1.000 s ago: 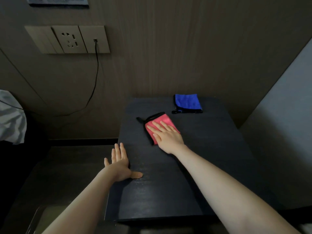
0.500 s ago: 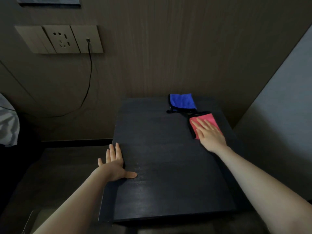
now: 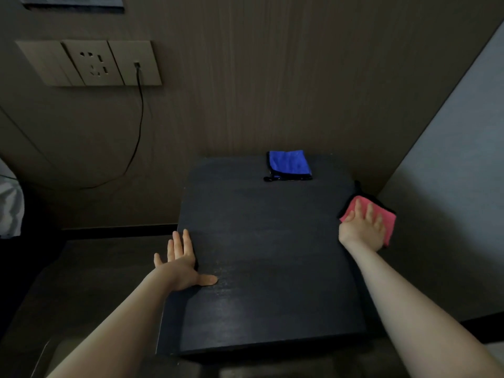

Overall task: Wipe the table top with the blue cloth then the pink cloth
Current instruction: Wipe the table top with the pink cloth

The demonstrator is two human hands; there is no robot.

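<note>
The dark counter [image 3: 272, 268] carries two cloths. One pink cloth [image 3: 381, 216] lies under the right hand [image 3: 361, 227], whose grip is spread flat at the right edge. One blue cloth [image 3: 289, 163] sits at the far edge, and the left hand [image 3: 181, 264] is splayed on the left edge.

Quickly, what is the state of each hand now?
Left hand: open, flat on the left edge of the table top, holding nothing.
Right hand: open, palm pressing the pink cloth at the right edge.

Open table, cluttered edges

We found the table [image 3: 267, 268] bare across its middle; the blue cloth [image 3: 288, 164] blocked the far edge, and our hands [image 3: 181, 261] occupied both side edges.
</note>
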